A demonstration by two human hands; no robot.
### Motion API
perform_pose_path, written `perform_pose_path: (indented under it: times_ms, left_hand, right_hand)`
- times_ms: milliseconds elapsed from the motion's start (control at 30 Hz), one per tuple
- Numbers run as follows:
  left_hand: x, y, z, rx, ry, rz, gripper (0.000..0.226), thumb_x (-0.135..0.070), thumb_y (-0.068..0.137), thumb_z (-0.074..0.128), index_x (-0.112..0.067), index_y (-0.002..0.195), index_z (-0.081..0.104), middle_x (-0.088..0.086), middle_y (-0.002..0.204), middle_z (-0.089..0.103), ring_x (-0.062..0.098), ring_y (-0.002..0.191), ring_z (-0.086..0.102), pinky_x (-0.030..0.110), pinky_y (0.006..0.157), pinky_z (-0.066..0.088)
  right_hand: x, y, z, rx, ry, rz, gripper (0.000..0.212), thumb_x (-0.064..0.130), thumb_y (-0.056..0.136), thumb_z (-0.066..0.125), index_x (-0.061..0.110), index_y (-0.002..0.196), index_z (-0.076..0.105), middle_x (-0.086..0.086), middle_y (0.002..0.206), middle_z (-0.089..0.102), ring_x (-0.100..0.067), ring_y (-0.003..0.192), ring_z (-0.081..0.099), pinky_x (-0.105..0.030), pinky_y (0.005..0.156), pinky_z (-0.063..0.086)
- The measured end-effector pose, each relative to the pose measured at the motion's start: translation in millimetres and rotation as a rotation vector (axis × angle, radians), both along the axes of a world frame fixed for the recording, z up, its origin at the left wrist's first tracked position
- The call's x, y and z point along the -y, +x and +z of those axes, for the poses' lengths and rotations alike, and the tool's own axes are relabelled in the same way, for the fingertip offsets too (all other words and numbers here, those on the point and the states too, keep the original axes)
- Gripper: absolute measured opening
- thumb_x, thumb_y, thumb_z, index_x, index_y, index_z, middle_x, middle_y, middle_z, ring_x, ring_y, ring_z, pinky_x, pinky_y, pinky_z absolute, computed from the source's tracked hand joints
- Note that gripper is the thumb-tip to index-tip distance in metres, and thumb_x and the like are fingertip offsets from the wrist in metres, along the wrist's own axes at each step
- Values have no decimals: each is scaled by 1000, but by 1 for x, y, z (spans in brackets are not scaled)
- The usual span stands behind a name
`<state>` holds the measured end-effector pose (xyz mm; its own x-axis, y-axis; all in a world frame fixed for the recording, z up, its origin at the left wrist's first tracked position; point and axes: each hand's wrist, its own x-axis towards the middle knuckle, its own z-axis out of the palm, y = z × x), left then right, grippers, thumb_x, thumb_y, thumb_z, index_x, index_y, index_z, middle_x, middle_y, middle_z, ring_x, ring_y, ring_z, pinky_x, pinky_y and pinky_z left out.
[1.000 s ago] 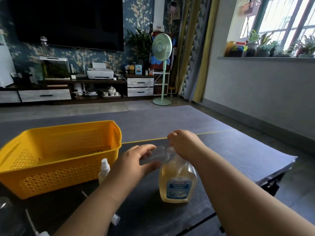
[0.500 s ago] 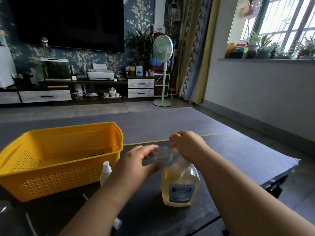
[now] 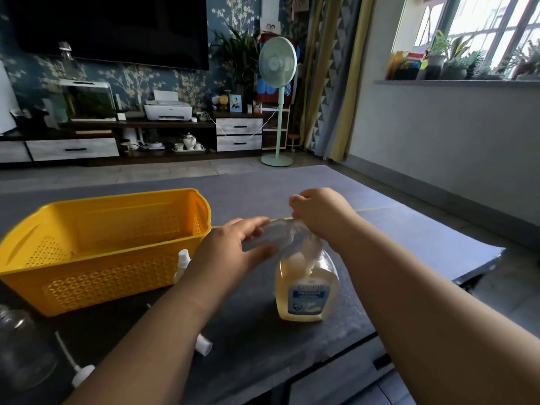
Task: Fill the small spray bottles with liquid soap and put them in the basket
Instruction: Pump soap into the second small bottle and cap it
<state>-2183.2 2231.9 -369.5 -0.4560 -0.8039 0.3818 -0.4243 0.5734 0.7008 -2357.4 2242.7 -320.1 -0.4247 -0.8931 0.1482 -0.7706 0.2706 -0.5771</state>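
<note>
Left hand (image 3: 233,249): the fingers (image 3: 252,223) and thumb are curled round a small clear spray bottle (image 3: 277,235), held on its side with its neck pointing at the other hand.
Right hand (image 3: 320,217): the fingers (image 3: 295,200) are bunched together and clamped over the neck end of that bottle. Whether a cap sits under them is hidden.
Change: almost none over the last second. Both hands keep the same grip in the same place over the soap, and only the view has tipped a little.
Meaning: probably the neck is still being worked open. No soap shows in the small bottle, so filling looks not yet begun.
Liquid soap bottle (image 3: 306,290): stands upright directly below the right fingers, with a white pump, amber soap and a blue label.
Yellow basket (image 3: 117,200): sits well to the left of the left fingers. No bottle is visible inside.
Second small bottle (image 3: 182,263): white-topped and upright, between the basket wall and the left wrist.
Loose parts: a white spray head (image 3: 204,344) lies under the left forearm. Another head (image 3: 83,372) with its dip tube lies nearer the person, beside a clear glass vessel (image 3: 20,340).
Surface (image 3: 409,238): dark grey and matte, with its far corner beyond the right fingers.
Room: a wall television (image 3: 111,24), a printer (image 3: 168,110), a green standing fan (image 3: 277,63), curtains (image 3: 336,83) and potted plants (image 3: 438,58) on the sill.
</note>
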Motion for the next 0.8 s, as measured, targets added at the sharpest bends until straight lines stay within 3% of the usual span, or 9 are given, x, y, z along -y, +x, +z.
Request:
perform_pose_path:
  times_ms: [100, 233, 367, 433, 567, 800]
  left_hand:
    - [1, -1, -2, 8, 2, 3, 52, -44, 82, 63, -38, 131, 48, -15, 119, 57, 1, 102, 49, 14, 72, 39]
    - [2, -3, -9, 43, 17, 7, 51, -44, 82, 64, -37, 130, 49, -15, 115, 57, 1, 101, 50, 7, 71, 35]
    - [-1, -2, -11, 47, 48, 7, 52, -45, 83, 61, -36, 132, 48, -15, 115, 55, 2, 103, 49, 12, 72, 36]
    - [-2, -2, -11, 45, 36, 2, 52, -45, 83, 61, -36, 132, 47, -14, 116, 55, 2, 102, 48, 9, 71, 36]
    - [-3, -1, -7, 35, 10, 18, 51, -45, 83, 61, -37, 132, 47, -16, 115, 55, 2, 101, 49, 7, 69, 35]
    - [-1, -1, -6, 41, -9, 13, 51, -44, 83, 61, -38, 132, 47, -19, 111, 53, 2, 102, 50, 6, 68, 34]
  right_hand:
    - [3, -1, -6, -5, 41, -15, 31, 22, 98, 48, 7, 120, 64, -13, 116, 67, -32, 108, 63, -36, 90, 54]
    - [6, -2, -18, -3, 68, -13, 37, 4, 96, 50, 8, 132, 54, -12, 124, 62, -34, 111, 60, -37, 90, 54]
    - [3, -1, -22, 5, 65, 2, 28, 11, 99, 45, 6, 123, 59, -14, 118, 64, -35, 107, 60, -35, 88, 53]
    - [0, 0, -21, 14, 31, -7, 31, 15, 101, 38, 2, 114, 63, -18, 113, 65, -37, 106, 59, -39, 90, 52]
    - [4, 1, -9, 46, -42, -55, 35, 22, 95, 41, 1, 104, 68, -16, 106, 70, -35, 98, 63, -42, 89, 54]
    - [-4, 0, -7, -39, -22, 32, 40, 31, 100, 39, 6, 109, 69, -15, 108, 69, -33, 103, 64, -39, 88, 53]
